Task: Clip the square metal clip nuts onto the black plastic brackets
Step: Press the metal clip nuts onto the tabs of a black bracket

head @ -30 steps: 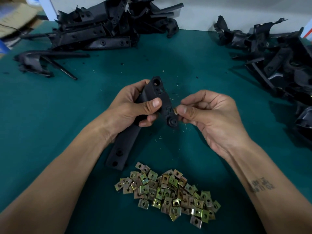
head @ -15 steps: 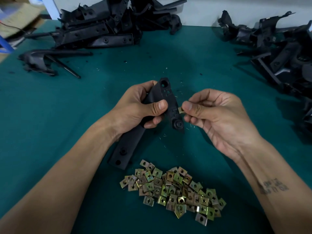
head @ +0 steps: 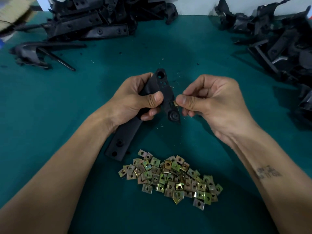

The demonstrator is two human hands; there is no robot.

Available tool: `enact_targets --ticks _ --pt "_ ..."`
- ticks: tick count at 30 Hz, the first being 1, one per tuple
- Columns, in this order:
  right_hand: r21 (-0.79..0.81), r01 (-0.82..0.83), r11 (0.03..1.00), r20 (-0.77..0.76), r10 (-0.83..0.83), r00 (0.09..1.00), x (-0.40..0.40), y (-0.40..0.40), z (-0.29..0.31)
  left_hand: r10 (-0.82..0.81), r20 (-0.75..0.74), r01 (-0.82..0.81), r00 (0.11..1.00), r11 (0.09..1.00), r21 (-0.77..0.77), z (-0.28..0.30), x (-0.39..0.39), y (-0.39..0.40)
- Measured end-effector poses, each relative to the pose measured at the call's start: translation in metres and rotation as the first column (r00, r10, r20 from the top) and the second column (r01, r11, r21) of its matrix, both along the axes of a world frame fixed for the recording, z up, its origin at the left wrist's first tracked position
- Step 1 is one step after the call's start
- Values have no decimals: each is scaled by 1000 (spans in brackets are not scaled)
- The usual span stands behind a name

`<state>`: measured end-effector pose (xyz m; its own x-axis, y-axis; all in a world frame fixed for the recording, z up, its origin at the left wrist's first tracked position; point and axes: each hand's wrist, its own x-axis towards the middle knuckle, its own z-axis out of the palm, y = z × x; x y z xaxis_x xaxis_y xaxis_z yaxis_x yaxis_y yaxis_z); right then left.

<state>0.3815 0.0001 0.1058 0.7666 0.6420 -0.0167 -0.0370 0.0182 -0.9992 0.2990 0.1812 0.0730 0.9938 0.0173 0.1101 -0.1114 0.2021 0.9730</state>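
My left hand point(head: 135, 98) grips a long black plastic bracket point(head: 164, 88) around its middle, thumb across the front; its flat lower end point(head: 121, 142) points down toward me. My right hand point(head: 211, 100) pinches a small brass-coloured clip nut point(head: 175, 103) between thumb and fingers, right against the bracket's right edge, just above its round boss point(head: 173, 115). Most of the nut is hidden by my thumb. A heap of several loose square clip nuts point(head: 170, 178) lies on the green table point(head: 50, 115) in front of me.
A pile of black brackets point(head: 94, 21) fills the table's far left, with one stray part point(head: 32, 53) lying nearer. Another pile of black brackets point(head: 287, 41) runs along the far right and right edge. Small metal shavings point(head: 160, 127) dot the mat around my hands.
Both hands hold nearly the same pose. My right hand has kept the clip nut against the bracket's right edge, and the view has shifted slightly.
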Motion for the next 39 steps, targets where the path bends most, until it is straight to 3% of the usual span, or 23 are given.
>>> enact_targets --ticks 3,6,20,23,27,30,39 --pt "59 -7 998 -187 18 982 -2 1 0 -18 -6 18 1000 1000 -25 -1 0 1" --pt "106 -25 994 -274 53 960 -3 1 -2 -37 -19 36 999 999 -30 -1 -1 2" --pt "155 40 987 -251 1 968 -11 6 -9 -26 -7 26 1000 1000 -5 -2 -1 5" --pt "203 -14 979 -382 92 920 -9 7 -10 -94 15 95 995 995 -41 -2 -2 5" --pt "369 -152 917 -569 353 743 -5 7 -16 -164 75 176 984 965 -193 -3 0 2" --pt "401 -255 880 -555 455 697 -4 8 -21 -233 118 257 965 932 -256 -3 -1 0" --pt "464 -316 828 -523 543 657 -4 7 -23 -278 101 295 955 910 -291 -3 -4 -1"
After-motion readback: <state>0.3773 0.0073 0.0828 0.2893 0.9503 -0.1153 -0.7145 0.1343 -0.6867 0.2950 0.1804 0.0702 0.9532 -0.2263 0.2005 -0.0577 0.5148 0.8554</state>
